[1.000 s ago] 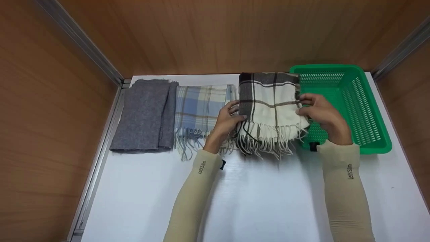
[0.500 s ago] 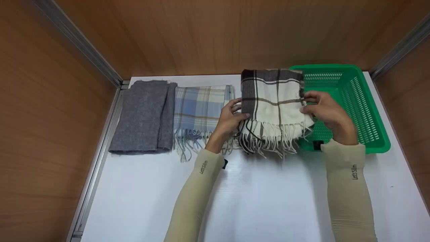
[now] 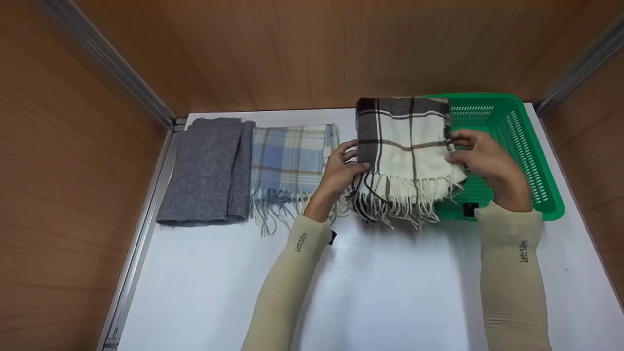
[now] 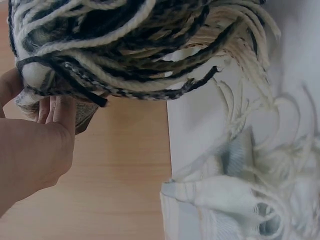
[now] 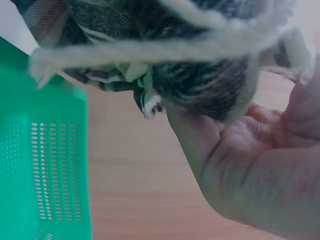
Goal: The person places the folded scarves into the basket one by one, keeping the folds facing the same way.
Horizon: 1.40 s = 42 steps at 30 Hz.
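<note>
A folded plaid scarf, white with black and brown bands, is held up between both hands, its fringe hanging toward me. The left hand pinches its left edge, thumb on top and fingers underneath. On the opposite edge the right hand grips the cloth the same way. The scarf's right part overlaps the green basket in the head view. Dark and white fringe strands fill the top of the left wrist view. In the right wrist view, the scarf's folded layers rest in the hand.
Left of the scarf, a folded blue and cream plaid scarf lies on the white table, fringe toward me. Beside it lies a folded grey cloth. Wooden panels enclose the table at the back and sides.
Both hands have carried the black-and-white plaid scarf to the right and slightly toward the back, so it covers more of the basket's left side. The other two cloths stay put.
</note>
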{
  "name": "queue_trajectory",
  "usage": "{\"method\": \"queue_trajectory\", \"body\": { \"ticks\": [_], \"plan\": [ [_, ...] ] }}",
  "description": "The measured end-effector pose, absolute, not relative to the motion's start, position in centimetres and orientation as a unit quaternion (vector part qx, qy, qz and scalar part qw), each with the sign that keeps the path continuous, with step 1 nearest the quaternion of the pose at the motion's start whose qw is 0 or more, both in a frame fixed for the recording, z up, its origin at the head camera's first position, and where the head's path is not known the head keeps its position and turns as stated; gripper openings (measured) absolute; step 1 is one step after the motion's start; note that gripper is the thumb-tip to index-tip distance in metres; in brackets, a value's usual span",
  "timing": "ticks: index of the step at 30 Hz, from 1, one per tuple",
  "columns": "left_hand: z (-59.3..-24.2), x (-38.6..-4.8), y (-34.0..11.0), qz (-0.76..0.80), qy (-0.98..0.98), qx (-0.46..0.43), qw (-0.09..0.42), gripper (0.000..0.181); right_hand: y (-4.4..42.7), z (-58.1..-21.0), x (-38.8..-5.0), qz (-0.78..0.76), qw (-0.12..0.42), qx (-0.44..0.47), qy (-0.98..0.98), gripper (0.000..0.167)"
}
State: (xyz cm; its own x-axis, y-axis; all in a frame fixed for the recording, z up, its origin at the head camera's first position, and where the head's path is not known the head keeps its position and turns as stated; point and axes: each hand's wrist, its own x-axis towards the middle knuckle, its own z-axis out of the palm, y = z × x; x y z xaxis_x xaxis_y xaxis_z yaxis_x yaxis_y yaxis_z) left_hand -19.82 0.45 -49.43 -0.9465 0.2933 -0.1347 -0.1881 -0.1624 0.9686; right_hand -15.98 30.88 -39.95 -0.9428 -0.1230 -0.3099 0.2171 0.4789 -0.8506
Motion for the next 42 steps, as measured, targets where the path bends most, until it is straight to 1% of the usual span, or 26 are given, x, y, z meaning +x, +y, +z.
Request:
{"method": "queue_trajectory", "body": {
  "ticks": [6,10,17,20,29,35,39,42],
  "plan": [
    [-49.0,-19.8,1.3,0.759,0.63,0.046,0.155,0.066,31.5,-39.4,-15.8,-0.511,0.155,0.035,0.845,0.058],
    [-48.8,-19.8,1.8,0.763,0.626,0.05,0.152,0.066,31.9,-39.2,-15.5,-0.516,0.141,0.034,0.844,0.05],
    [-48.6,-19.6,2.5,0.768,0.619,0.059,0.154,0.064,32.8,-38.9,-15.3,-0.507,0.144,0.032,0.85,0.056],
    [-48.5,-19.6,2.8,0.772,0.614,0.06,0.153,0.064,33.0,-38.7,-15.2,-0.503,0.147,0.045,0.851,0.053],
    [-48.2,-19.7,3.9,0.772,0.614,0.063,0.152,0.064,34.0,-38.5,-14.8,-0.487,0.159,0.066,0.856,0.063],
    [-47.8,-19.7,4.5,0.775,0.608,0.069,0.157,0.063,34.7,-38.5,-14.6,-0.489,0.148,0.068,0.857,0.058],
    [-47.6,-19.6,4.8,0.772,0.612,0.076,0.156,0.064,35.2,-38.5,-14.5,-0.49,0.145,0.063,0.857,0.06],
    [-47.4,-19.6,5.0,0.768,0.616,0.08,0.156,0.063,35.5,-38.5,-14.4,-0.491,0.135,0.05,0.859,0.057]
  ]
}}
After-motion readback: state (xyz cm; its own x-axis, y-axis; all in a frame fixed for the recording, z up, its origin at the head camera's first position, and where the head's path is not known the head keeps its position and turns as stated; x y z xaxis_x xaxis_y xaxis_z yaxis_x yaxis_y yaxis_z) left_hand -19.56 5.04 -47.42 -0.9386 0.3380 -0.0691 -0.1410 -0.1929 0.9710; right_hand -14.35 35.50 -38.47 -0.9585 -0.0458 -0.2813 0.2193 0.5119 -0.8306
